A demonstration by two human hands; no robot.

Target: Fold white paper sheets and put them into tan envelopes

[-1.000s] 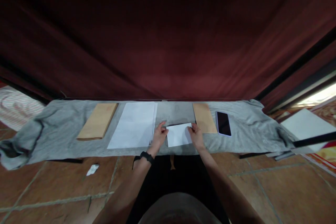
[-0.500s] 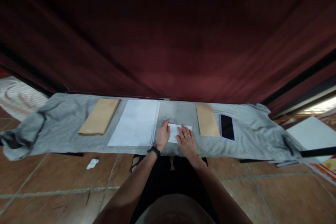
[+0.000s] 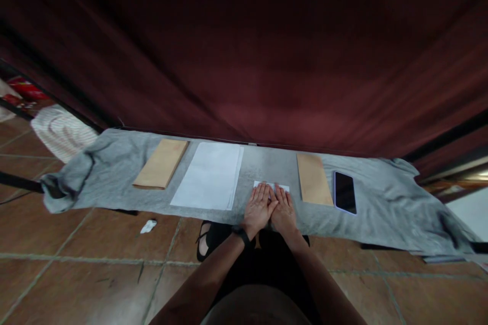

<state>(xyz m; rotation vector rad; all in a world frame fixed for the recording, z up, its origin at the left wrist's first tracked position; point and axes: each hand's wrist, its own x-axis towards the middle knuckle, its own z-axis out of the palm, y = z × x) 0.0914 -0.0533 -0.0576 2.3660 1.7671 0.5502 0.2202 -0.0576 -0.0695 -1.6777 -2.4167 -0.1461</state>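
Observation:
A small folded piece of white paper (image 3: 282, 187) lies on the grey cloth near the front edge, mostly covered by my hands. My left hand (image 3: 260, 208) rests flat on its left part, fingers stretched away from me. Close beside it, my right hand (image 3: 284, 210) lies flat on the right part, and the two thumbs meet or overlap. To the left is a stack of large white sheets (image 3: 209, 176). On the right lies a flat brown paper envelope (image 3: 314, 180).
A thicker stack of brown envelopes (image 3: 162, 163) lies at the far left of the grey cloth (image 3: 267, 160). A phone (image 3: 345, 193) lies right of the single envelope. Behind the bench hangs a dark red curtain (image 3: 244, 86). A crumpled white scrap (image 3: 148, 226) is on the tiled floor.
My left hand has moved from the paper's left edge onto its top, next to my right hand. The whole view has shifted and tilted slightly.

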